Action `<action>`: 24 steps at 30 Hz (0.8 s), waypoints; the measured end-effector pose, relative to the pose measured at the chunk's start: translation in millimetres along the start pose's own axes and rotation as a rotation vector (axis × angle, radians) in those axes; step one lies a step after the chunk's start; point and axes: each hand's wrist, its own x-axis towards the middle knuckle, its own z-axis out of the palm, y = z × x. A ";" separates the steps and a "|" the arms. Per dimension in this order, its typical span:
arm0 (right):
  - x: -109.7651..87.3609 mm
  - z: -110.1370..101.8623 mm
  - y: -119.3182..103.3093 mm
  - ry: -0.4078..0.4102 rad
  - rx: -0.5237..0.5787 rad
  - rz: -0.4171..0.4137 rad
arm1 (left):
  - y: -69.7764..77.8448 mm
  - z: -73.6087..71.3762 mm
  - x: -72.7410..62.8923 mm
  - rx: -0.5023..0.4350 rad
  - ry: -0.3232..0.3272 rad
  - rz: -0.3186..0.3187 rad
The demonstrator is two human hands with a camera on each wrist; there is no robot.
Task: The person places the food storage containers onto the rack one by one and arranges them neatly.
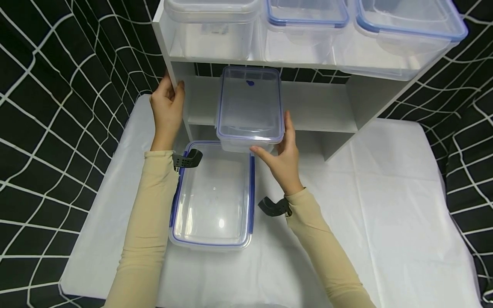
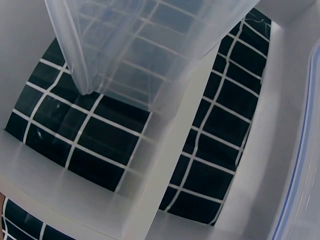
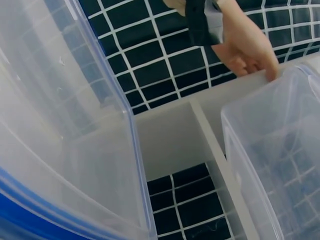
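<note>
Black cloth with white grid lines (image 1: 69, 128): backdrop, both sides and rear. White-covered table (image 1: 404, 205): carried a white shelf unit (image 1: 379, 92), three clear containers (image 1: 308, 42) standing along its top.

Head view. Lidded container (image 1: 250, 107), clear, blue-edged, dark blue mark on lid: located at the middle shelf board (image 1: 316, 102), left of centre, its near end projecting past the front edge above a larger container (image 1: 215, 196) on the table. Right hand (image 1: 281, 158): gripped the near right corner, thumb on the front wall, fingers along the right wall. Left hand (image 1: 168, 109): pinched the left side panel (image 1: 162, 49) between thumb and curled fingers. Handling, as judged: light, no contents being visible; stiff plastic, likely slick on its smooth walls; lid rim the weaker hold if the clips were loose. Best hold: both side walls below the rim, or a palm beneath the projecting end. Open room: ample along the board to the right; narrower to the left panel; the board overhead limited lifting.

Left wrist view. Container wall and lower corner at upper frame, over the pale board edge; whether its base bore on the board could not be told. Larger container's blue rim at far right. Neither hand's fingers could be made out.

Right wrist view. Lidded container at right, beside the board's edge; larger container at left, the lower compartment opening between. Left hand's fingers curled at the panel edge. Right hand's fingers not shown.
</note>
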 end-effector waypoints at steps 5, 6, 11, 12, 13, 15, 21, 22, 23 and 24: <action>-6.8 -8.0 0.3 0.076 0.013 -0.026 | 0.4 0.1 -0.3 0.007 -0.001 -0.012; -8.3 -9.3 0.1 0.098 0.002 -0.040 | 0.4 0.1 -0.3 0.006 -0.001 -0.012; -12.1 -11.5 -1.6 0.175 -0.026 -0.110 | 1.1 0.2 0.6 0.006 -0.006 -0.011; -11.9 -11.2 -2.1 0.181 -0.030 -0.124 | 0.9 0.3 0.8 0.005 -0.006 -0.013; -11.6 -10.8 -2.7 0.184 -0.030 -0.135 | 1.0 0.4 0.8 0.008 -0.008 -0.012; -10.5 -9.6 -3.5 0.188 -0.035 -0.148 | 0.9 0.4 0.6 0.012 -0.010 -0.008; -5.1 -6.1 -3.0 0.185 -0.055 -0.159 | 0.8 0.5 -0.8 0.010 -0.010 -0.001; -3.9 -5.6 -2.5 0.183 -0.058 -0.159 | 0.5 0.6 -0.8 0.007 -0.007 -0.001; -2.6 -5.0 -1.9 0.181 -0.062 -0.160 | 0.2 0.8 -0.7 0.003 -0.006 -0.001; -1.4 -4.5 -1.1 0.179 -0.066 -0.160 | 0.3 1.0 -0.8 0.000 -0.005 0.000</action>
